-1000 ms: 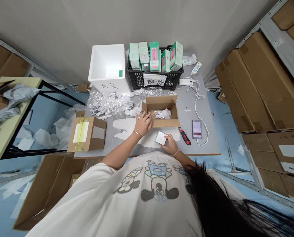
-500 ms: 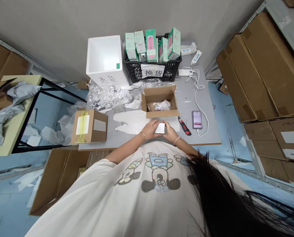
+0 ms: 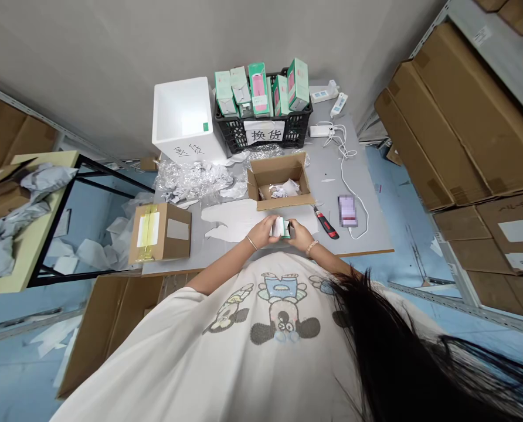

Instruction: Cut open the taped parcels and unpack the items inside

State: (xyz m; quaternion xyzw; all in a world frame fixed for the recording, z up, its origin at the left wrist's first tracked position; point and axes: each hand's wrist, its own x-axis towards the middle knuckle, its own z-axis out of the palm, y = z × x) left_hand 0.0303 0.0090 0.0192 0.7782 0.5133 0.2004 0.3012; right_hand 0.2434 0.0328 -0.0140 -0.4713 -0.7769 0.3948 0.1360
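Between my two hands, close to the table's front edge, is a small white and green box (image 3: 281, 227). My left hand (image 3: 263, 231) grips its left side. My right hand (image 3: 301, 235) is closed on its right side, where something dark shows at the fingertips. Just beyond them stands an open cardboard box (image 3: 283, 203) with crumpled white paper (image 3: 287, 189) inside. A red and black utility knife (image 3: 326, 224) lies to the right of my right hand. White sheet paper (image 3: 230, 218) is spread flat on the table to the left.
A closed, taped carton (image 3: 161, 234) sits at the table's left. Bubble wrap (image 3: 195, 179), a white foam box (image 3: 186, 143) and a black crate (image 3: 299, 130) of green boxes stand behind. A phone (image 3: 348, 211) on a cable lies at the right.
The small box has turned in my hands, and green now shows beside its white face. The whole view has shifted slightly.
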